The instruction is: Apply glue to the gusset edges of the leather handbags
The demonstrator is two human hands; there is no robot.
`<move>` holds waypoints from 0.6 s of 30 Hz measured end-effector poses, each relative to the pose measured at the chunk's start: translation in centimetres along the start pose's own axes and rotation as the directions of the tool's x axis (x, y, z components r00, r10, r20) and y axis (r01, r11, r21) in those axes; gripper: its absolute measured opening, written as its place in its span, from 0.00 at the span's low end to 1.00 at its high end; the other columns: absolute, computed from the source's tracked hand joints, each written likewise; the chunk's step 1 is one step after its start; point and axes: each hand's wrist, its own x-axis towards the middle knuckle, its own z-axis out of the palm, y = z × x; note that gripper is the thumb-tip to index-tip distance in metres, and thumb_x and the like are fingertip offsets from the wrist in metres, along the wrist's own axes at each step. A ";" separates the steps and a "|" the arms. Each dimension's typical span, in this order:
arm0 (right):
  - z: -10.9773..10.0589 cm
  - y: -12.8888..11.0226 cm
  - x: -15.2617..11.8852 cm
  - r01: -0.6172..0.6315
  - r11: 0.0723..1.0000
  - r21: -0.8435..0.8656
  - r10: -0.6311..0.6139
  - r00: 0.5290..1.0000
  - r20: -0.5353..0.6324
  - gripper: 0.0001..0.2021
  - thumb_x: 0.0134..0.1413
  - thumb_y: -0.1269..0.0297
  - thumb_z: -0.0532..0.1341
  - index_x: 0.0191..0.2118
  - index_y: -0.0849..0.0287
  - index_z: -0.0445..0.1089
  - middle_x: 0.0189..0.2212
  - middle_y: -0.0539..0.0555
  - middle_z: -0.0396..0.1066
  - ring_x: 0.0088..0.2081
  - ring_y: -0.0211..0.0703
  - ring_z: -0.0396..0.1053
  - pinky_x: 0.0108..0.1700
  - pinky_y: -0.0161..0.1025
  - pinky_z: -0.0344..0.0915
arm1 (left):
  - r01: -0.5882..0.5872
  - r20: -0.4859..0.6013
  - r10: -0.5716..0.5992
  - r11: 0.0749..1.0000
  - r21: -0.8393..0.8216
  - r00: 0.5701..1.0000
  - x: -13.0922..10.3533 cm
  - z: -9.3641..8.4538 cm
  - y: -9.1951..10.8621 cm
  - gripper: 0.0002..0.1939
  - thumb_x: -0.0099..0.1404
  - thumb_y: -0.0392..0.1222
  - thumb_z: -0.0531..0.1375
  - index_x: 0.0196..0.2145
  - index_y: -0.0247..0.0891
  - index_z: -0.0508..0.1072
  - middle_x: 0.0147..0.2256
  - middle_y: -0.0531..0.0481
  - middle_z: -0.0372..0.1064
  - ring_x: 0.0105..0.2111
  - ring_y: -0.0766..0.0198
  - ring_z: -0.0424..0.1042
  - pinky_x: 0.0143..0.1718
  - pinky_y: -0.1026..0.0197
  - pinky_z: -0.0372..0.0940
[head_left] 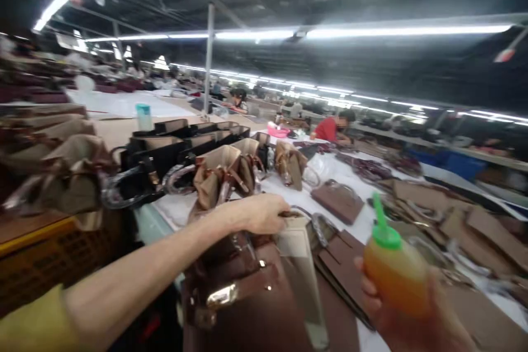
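Note:
My left hand (264, 214) reaches across from the left, its fingers closed over the top edge of a brown handbag (256, 313) with shiny metal fittings. A pale beige inner side (299, 256) of the bag shows beneath the fingers. In my right hand (441, 319) is a squeeze bottle (398, 267) of amber liquid, its green nozzle pointing up; both are blurred by motion. Flat brown bag pieces (344, 272) lie between the handbag and the bottle.
Beige bags (218, 176) and black bags (165, 146) stand in rows beyond my left arm. A yellow crate (45, 258) is at the lower left. Brown pieces (466, 220) cover the table's right side. A person in red (328, 129) bends over farther back.

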 end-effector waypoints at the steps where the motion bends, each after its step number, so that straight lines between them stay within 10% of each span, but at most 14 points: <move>1: -1.0 0.5 -0.5 -0.072 0.997 0.039 0.074 0.997 -0.036 0.19 0.62 0.49 0.47 0.52 0.49 0.64 0.40 0.59 0.71 0.33 0.48 0.71 0.27 0.43 0.70 | 0.006 0.044 -0.007 1.000 0.029 0.999 0.7 -0.4 -0.2 0.11 0.57 0.36 0.53 0.34 0.32 0.74 0.28 0.48 0.71 0.25 0.65 0.63 0.23 0.64 0.54; 7: -3.9 2.7 -1.3 -0.377 0.742 0.555 0.512 0.852 -0.105 0.18 0.56 0.49 0.54 0.49 0.51 0.65 0.36 0.56 0.73 0.27 0.46 0.70 0.24 0.38 0.69 | -0.028 0.282 0.014 0.999 0.044 0.959 3.9 -0.9 -1.1 0.12 0.53 0.37 0.56 0.35 0.34 0.74 0.25 0.52 0.68 0.23 0.67 0.61 0.22 0.65 0.53; 18: -4.0 4.7 -1.7 -0.293 0.956 0.022 0.291 0.935 -0.204 0.26 0.45 0.52 0.66 0.51 0.50 0.63 0.43 0.52 0.69 0.40 0.47 0.69 0.38 0.32 0.69 | -0.006 0.473 0.094 0.983 -0.183 0.876 7.3 3.8 -4.0 0.14 0.51 0.39 0.60 0.37 0.34 0.75 0.28 0.54 0.70 0.29 0.66 0.65 0.29 0.66 0.59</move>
